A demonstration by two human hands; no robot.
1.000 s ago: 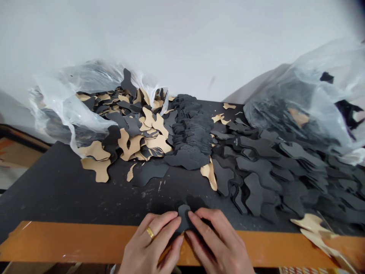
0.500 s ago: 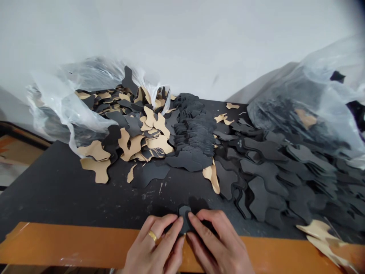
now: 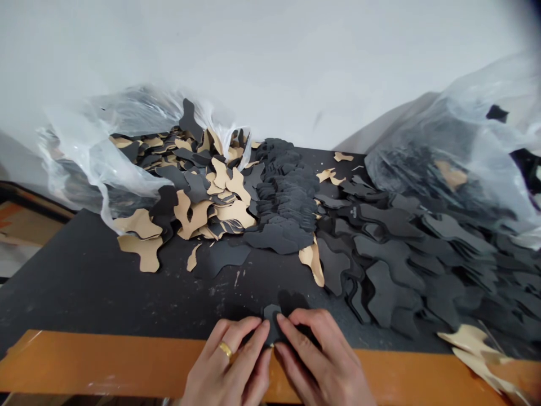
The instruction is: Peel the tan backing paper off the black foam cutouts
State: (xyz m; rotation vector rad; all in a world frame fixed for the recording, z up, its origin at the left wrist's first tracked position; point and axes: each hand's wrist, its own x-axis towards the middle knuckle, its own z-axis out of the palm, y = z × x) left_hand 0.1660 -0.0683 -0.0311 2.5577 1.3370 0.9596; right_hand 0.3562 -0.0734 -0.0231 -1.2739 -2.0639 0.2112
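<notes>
A small dark grey cut-out piece [image 3: 273, 320] is pinched between my two hands, just over the table's front edge. My left hand [image 3: 234, 358], with a gold ring on one finger, is closed on its left side. On the right side my right hand [image 3: 323, 355] grips it with thumb and fingertips. My fingers cover much of the piece, so its full outline is hidden. Beyond my hands runs a long row of overlapping black cut-outs [image 3: 285, 197]. To the right lies a spread of thicker dark grey pieces [image 3: 391, 293].
Tan-backed pieces [image 3: 232, 214] are heaped at left, spilling from a clear plastic bag [image 3: 97, 152]. Another filled plastic bag [image 3: 426, 146] stands at back right. Orange-brown tape [image 3: 105, 361] lines the black table's [image 3: 84, 282] front edge. Tan scraps [image 3: 473, 349] lie at front right.
Almost nothing differs. Both hands keep the same pinch on the dark piece, and the view has shifted very slightly.
</notes>
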